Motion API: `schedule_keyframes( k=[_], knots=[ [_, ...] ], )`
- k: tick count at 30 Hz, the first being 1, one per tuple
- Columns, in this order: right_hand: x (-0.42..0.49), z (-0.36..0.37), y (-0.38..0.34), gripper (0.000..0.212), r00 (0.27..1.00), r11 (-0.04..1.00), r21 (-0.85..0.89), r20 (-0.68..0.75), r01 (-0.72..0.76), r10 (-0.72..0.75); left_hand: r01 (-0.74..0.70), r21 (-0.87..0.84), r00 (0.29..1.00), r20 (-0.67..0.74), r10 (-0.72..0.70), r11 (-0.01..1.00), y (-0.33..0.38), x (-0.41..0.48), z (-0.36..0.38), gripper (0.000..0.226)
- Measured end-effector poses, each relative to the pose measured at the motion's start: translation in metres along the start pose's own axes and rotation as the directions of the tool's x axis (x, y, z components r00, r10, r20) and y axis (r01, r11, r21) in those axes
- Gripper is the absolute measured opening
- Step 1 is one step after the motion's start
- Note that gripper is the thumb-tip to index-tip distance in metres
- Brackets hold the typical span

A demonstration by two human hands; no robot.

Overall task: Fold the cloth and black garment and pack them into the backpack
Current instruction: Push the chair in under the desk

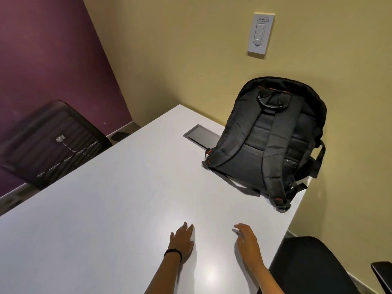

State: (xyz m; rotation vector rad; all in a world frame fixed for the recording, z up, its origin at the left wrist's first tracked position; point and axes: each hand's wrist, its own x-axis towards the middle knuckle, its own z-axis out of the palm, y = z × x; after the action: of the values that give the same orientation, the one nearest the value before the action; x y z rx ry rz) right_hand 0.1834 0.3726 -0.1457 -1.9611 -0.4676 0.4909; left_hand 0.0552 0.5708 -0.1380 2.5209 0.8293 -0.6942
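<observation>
The backpack (269, 143) is standing upright at the far right corner of the table (106, 209). Its padded back panel and shoulder straps are facing the person, and its far side appears to be leaning on the yellow wall (191, 60). This placement is probably keeping the bag propped up and out of the folding area. The main opening is not showing from this side, so whether it is zipped cannot be told. The cloth and the black garment are not appearing anywhere in view, so the progress of the task cannot be judged.

The left hand (182, 240) is lying palm down near the person, with fingers straight and close together, and is holding nothing. A dark wristband (172, 253) is circling its wrist. The right hand (248, 245) is positioned just beside it, with fingers loosely spread and slightly bent, and is also holding nothing. Whether either hand is touching the tabletop cannot be told.

The bag's base is sitting close to the right table edge, and its lower strap ends are trailing toward that edge. A recessed dark panel (201, 135) is lying in the tabletop just left of the bag and is partly hidden behind it. A wide stretch of white tabletop is extending between the hands and the bag and running leftward. A black chair (307, 264) is crowding the right forearm, so free movement is likely lying to the left and forward.
</observation>
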Motion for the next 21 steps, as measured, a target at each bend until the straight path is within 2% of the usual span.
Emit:
schedule_keyframes(
  k=[3,5,8,13,21],
  knots=[
    [-0.023,0.007,0.0,0.042,0.991,0.997,-0.059,0.117,-0.053,0.06,-0.003,-0.002,0.999,0.047,0.003,1.0,-0.017,-0.028,0.011,0.057],
    [-0.04,0.014,0.004,0.034,0.975,0.987,-0.132,0.187,-0.093,0.117,-0.002,-0.028,0.997,0.074,0.004,1.0,-0.029,-0.051,0.023,0.059],
    [-0.065,0.021,0.008,0.031,0.951,0.959,-0.274,0.27,-0.077,0.153,0.03,-0.063,0.999,0.039,-0.027,0.998,-0.05,-0.077,0.046,0.064],
    [-0.103,0.029,-0.002,0.026,0.884,0.9,-0.434,0.402,-0.045,0.239,0.068,-0.124,0.996,0.064,-0.06,0.99,-0.067,-0.123,0.072,0.07],
    [-0.162,0.047,-0.011,0.029,0.857,0.863,-0.504,0.458,0.031,0.236,0.068,-0.049,0.975,0.214,-0.056,0.996,-0.088,-0.18,0.1,0.075]
  ],
)
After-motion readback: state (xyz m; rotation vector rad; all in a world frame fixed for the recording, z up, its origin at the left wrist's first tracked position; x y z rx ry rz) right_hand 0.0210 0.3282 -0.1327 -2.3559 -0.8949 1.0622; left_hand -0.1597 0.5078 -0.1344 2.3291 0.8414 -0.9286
